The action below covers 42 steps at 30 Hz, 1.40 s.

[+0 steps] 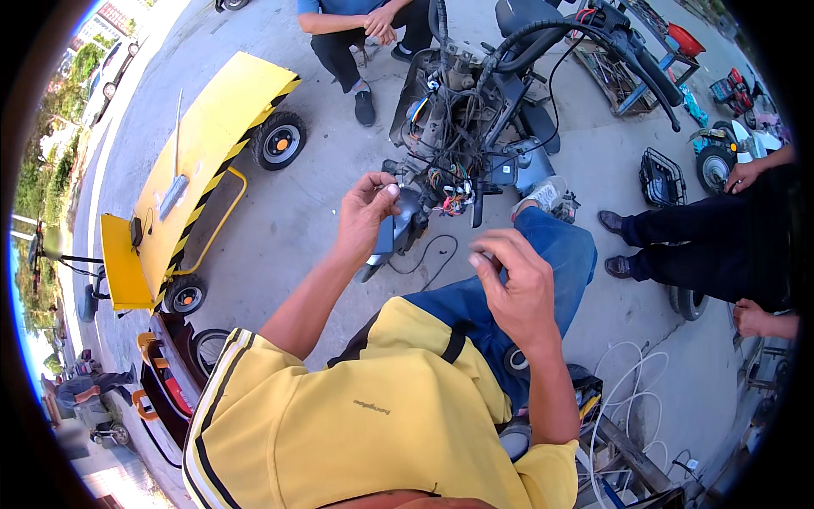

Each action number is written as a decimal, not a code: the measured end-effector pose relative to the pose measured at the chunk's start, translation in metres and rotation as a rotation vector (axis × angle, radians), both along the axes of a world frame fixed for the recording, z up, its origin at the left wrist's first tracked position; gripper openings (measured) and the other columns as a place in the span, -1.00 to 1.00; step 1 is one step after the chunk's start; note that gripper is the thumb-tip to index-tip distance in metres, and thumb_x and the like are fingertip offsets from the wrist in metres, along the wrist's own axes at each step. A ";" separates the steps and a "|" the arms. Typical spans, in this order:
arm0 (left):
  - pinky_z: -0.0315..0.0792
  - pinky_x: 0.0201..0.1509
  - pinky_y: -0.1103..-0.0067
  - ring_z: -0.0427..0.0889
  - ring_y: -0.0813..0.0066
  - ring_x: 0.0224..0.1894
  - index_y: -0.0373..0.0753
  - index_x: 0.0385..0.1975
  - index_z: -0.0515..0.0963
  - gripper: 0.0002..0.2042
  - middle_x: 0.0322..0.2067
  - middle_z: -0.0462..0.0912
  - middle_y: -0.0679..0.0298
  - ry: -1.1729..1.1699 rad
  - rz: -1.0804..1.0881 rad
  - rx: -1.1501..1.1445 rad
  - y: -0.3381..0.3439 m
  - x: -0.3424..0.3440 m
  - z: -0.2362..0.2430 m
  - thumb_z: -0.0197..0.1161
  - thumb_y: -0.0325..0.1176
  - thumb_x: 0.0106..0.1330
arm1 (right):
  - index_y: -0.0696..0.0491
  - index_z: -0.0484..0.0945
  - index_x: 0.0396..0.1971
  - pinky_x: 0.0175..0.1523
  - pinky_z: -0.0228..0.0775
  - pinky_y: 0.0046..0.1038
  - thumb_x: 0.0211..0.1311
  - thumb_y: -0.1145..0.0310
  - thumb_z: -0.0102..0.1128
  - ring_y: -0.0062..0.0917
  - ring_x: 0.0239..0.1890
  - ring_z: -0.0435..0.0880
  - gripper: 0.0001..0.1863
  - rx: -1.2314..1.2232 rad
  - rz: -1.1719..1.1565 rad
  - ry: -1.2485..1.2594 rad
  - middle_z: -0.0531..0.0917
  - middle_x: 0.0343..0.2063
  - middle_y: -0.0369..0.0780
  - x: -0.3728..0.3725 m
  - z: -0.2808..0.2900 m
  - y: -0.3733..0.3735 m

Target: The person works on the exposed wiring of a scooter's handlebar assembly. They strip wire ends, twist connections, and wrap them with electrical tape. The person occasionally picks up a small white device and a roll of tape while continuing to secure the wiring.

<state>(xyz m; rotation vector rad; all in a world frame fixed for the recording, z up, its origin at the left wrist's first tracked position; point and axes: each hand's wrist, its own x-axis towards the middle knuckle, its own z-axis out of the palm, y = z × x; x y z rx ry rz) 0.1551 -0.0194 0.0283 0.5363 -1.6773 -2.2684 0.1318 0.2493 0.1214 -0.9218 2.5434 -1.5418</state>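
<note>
My left hand (366, 214) is raised in front of the stripped scooter (462, 127), thumb and forefinger pinched. Whatever sits at its fingertips is too small to name. My right hand (519, 288) hovers above my bent knee, lower and further right. Its fingers are curled toward the thumb, and what they hold, if anything, cannot be made out. Beyond my hands, the scooter's front is bare of panels. A tangle of coloured wires (451, 191) with connectors hangs from it, close to my left hand. A black cable (437, 263) loops on the ground below.
A yellow flatbed cart (199, 144) stands at left, with a brush (174, 197) on it. One person (365, 34) sits at the far side; another (712, 237) stands at right. A black basket (663, 178), white tubing (632, 399) and a metal rack (649, 85) stand or lie around.
</note>
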 end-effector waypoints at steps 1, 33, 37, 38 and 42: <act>0.53 -0.11 0.56 0.58 0.61 -0.20 -0.21 -0.10 0.58 -0.90 -0.20 0.60 0.39 -0.016 0.010 0.005 -0.009 -0.006 -0.005 0.30 -0.41 0.47 | 0.09 0.67 -0.20 -0.20 0.56 -0.30 0.26 0.47 0.34 -0.25 -0.28 0.74 -0.87 -0.029 0.059 -0.084 0.72 -0.23 -0.17 -0.018 -0.007 -0.019; 0.57 -0.22 0.53 0.68 0.47 -0.30 -0.40 0.11 0.36 -0.52 -0.30 0.71 0.14 -0.214 0.022 -0.154 -0.022 -0.079 -0.052 0.43 -0.59 0.26 | 0.25 0.69 -0.20 -0.24 0.46 -0.56 0.41 0.42 0.27 -0.69 -0.40 0.63 -0.82 -0.320 -0.013 -0.589 0.73 -0.43 -0.27 -0.090 -0.175 -0.143; 0.55 -0.19 0.55 0.68 0.48 -0.24 -0.35 0.13 0.41 -0.58 -0.23 0.70 0.19 -0.218 0.035 -0.087 -0.024 -0.069 -0.052 0.40 -0.46 0.35 | 0.25 0.70 -0.18 -0.28 0.45 -0.56 0.39 0.43 0.28 -0.69 -0.40 0.63 -0.82 -0.289 -0.040 -0.543 0.73 -0.43 -0.28 -0.085 -0.176 -0.141; 0.55 -0.16 0.54 0.67 0.50 -0.22 -0.34 0.11 0.43 -0.62 -0.22 0.70 0.22 -0.220 0.044 -0.082 -0.025 -0.067 -0.050 0.38 -0.43 0.37 | 0.25 0.70 -0.17 -0.28 0.44 -0.57 0.40 0.43 0.28 -0.69 -0.40 0.62 -0.81 -0.332 -0.050 -0.559 0.73 -0.43 -0.28 -0.084 -0.178 -0.141; 0.54 -0.06 0.55 0.63 0.55 -0.15 -0.30 -0.01 0.57 -0.78 -0.19 0.67 0.32 -0.229 0.053 -0.096 -0.031 -0.058 -0.049 0.29 -0.36 0.44 | 0.24 0.71 -0.12 -0.29 0.41 -0.60 0.41 0.42 0.27 -0.71 -0.41 0.59 -0.80 -0.421 -0.076 -0.628 0.71 -0.42 -0.31 -0.081 -0.181 -0.136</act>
